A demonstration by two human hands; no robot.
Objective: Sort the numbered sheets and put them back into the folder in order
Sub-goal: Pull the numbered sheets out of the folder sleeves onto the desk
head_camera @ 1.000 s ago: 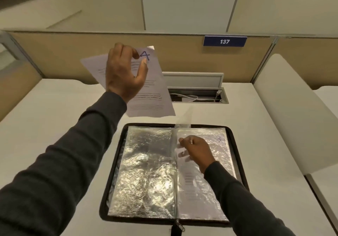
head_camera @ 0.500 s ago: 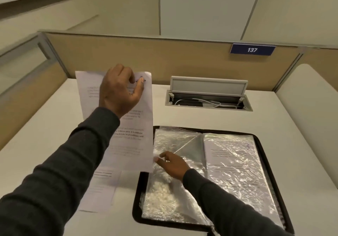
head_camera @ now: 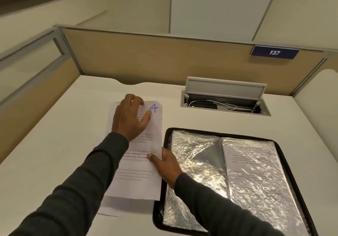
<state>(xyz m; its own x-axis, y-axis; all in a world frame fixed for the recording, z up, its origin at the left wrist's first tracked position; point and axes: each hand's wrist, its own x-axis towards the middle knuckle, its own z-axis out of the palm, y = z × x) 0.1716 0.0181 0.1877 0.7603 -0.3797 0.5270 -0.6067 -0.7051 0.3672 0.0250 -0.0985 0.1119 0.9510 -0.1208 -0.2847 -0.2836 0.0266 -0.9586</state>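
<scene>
While folder (head_camera: 285, 155) open, sheet 3 (head_camera: 256, 164) sleeved inside.

I find the lighting warm, even and moderately bright, apparently from overhead. Strong glare breaks across the crinkled plastic sleeves (head_camera: 199, 160) in the folder (head_camera: 285, 155), washing out print beneath. Soft shadows fall under the left hand (head_camera: 130, 118) on the sheet (head_camera: 144, 179) and along the sheet's near edge. Wide-angle distortion bows the partition (head_camera: 164, 60) and desk (head_camera: 54, 144) edges. Printed text reads slightly soft; the sleeves at the lower corners blur.
</scene>
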